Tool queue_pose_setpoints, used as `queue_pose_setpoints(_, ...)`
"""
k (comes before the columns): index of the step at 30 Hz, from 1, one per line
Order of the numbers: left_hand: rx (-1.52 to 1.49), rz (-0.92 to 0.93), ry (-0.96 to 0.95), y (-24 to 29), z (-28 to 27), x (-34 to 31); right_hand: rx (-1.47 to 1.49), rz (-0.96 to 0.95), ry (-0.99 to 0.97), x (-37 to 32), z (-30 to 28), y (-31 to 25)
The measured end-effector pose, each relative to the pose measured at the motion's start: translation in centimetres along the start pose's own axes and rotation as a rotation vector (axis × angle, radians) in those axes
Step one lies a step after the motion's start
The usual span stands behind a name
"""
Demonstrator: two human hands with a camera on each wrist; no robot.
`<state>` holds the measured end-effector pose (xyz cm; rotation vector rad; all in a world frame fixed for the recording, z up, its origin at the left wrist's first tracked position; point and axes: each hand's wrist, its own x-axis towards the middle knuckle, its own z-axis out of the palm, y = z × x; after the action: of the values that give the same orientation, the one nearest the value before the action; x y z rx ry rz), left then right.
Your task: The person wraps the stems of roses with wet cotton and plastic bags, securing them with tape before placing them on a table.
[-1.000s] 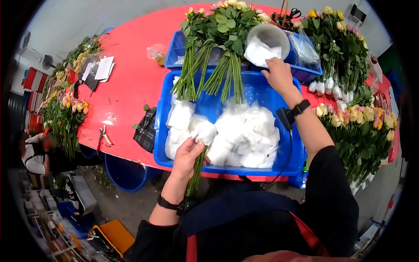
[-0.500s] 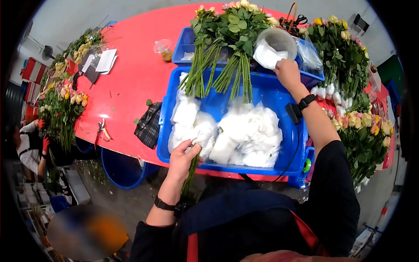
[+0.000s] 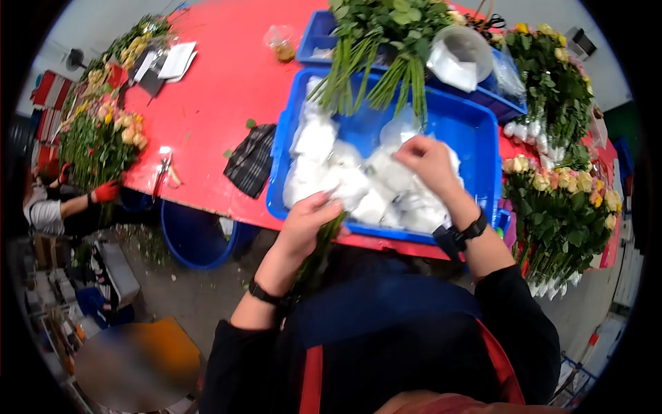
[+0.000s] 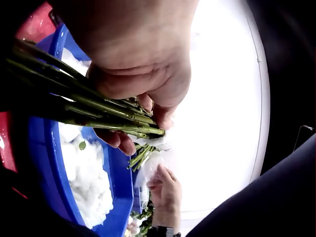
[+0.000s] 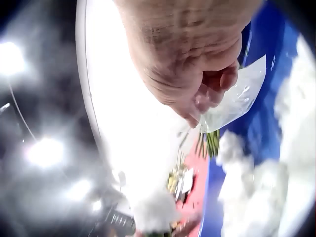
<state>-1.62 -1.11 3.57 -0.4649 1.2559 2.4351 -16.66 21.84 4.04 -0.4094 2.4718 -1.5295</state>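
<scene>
My left hand (image 3: 303,226) grips a bundle of green flower stems (image 4: 84,101), with their cut ends pointing toward the tub. White wet cotton (image 4: 159,142) covers part of those ends, just beyond the fingertips. My right hand (image 3: 433,167) pinches a small clear plastic bag (image 5: 239,98) between thumb and fingers, over the blue tub (image 3: 476,141). Heaps of white wet cotton (image 3: 312,176) lie in this tub. The flower heads of the held bundle are hidden below my left hand.
Bunches of cut roses (image 3: 393,76) lie across the tub's far edge. Behind them, a translucent round container (image 3: 479,52) with white bags stands in a blue crate (image 3: 507,103). More roses (image 3: 565,214) are at right. Pruning shears (image 3: 163,172) and dark plaid cloth (image 3: 249,162) lie left.
My right hand has come back from the round container toward me with a clear bag. My left hand keeps hold of the stems. The head view has shifted, and the tub appears higher.
</scene>
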Motion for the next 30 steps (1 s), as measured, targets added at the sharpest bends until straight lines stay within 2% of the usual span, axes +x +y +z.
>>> queue_pose_setpoints(2,0.012,-0.023,-0.060,0.0,0.4,0.3,0.001,-0.010,-0.175,-2.4,5.2,0.8)
queue_pose_setpoints(4,0.061,-0.042,-0.034,-0.4,-0.6,0.9,0.235,0.026,-0.259,-4.0,8.4,0.9)
queue_pose_setpoints(5,0.030,-0.023,-0.008,-0.6,-1.1,0.8,0.400,0.137,-0.361,-4.1,8.6,0.9)
queue_pose_setpoints(8,0.062,-0.017,0.072,-0.3,-2.3,-0.6,0.490,0.388,-0.373,-3.2,7.3,2.3)
queue_pose_setpoints(10,0.169,0.026,0.120,-0.6,-2.5,-1.2,0.630,0.459,-0.310,-2.8,6.8,0.4)
queue_pose_setpoints(11,0.261,0.066,0.144,-1.0,-2.7,-1.4,0.669,0.429,-0.333,-2.5,6.9,-0.6)
queue_pose_setpoints(12,0.357,0.110,0.177,-1.4,-2.8,-1.5,0.525,0.323,-0.307,-2.5,7.3,-1.5)
queue_pose_setpoints(14,0.411,0.316,0.278,-2.5,-2.8,-1.1,0.262,0.067,-0.270,-2.6,8.6,-3.3)
queue_pose_setpoints(16,0.949,0.777,0.393,-4.0,-5.0,0.2,-0.013,-0.462,-0.249,-3.4,9.3,-5.3)
queue_pose_setpoints(18,1.052,0.893,0.490,-3.7,-5.6,0.5,-0.216,-0.820,-0.289,-4.6,10.3,-7.8)
queue_pose_setpoints(20,0.543,0.252,0.350,0.5,-4.4,-1.9,-0.278,-0.824,-0.292,-5.8,11.8,-7.7)
queue_pose_setpoints(21,0.552,0.205,0.364,1.8,-4.6,-2.5,-0.106,-0.612,-0.317,-6.4,12.6,-6.8)
queue_pose_setpoints(23,0.368,0.281,0.368,2.9,-5.7,-2.3,0.218,-0.165,-0.361,-7.1,14.3,-4.2)
queue_pose_setpoints(25,0.186,0.347,0.280,4.5,-6.5,-2.7,0.481,0.026,-0.523,-6.5,16.0,-3.5)
queue_pose_setpoints(26,0.112,0.300,0.241,4.9,-7.0,-2.8,0.610,0.125,-0.602,-6.4,16.9,-3.3)
queue_pose_setpoints(27,0.038,0.254,0.202,5.1,-7.5,-2.5,0.629,0.186,-0.654,-6.6,18.1,-3.2)
queue_pose_setpoints(28,-0.036,0.208,0.162,5.4,-8.0,-2.0,0.647,0.145,-0.718,-7.2,19.2,-5.3)
queue_pose_setpoints(29,-0.064,0.249,0.161,4.7,-8.4,-0.8,0.619,0.200,-0.808,-7.7,20.2,-5.1)
queue_pose_setpoints(30,-0.086,0.188,0.167,5.7,-7.7,-1.8,0.589,0.256,-0.901,-8.2,21.3,-4.8)
